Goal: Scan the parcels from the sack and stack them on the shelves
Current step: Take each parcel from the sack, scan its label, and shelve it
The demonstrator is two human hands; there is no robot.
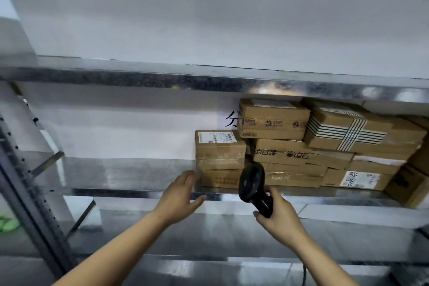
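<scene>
— Where are the parcels?
— The cardboard parcels [281,121] are stacked on the right part of the metal shelf [130,174].
— And the hands?
— The left hand [180,195] is spread, fingers straight, with its tips at the corner of the lower box [220,179]; contact is unclear. The right hand [278,213] grips a black barcode scanner [253,183] just in front of the stack.

The barcode scanner [251,181] covered part of the lower cardboard boxes [293,179]. A black character [232,118] on the wall [116,127] was half hidden behind the top box [274,121]. Shipping label [217,138] print was too small to read. The rightmost box [408,187] ran off the right edge.
</scene>
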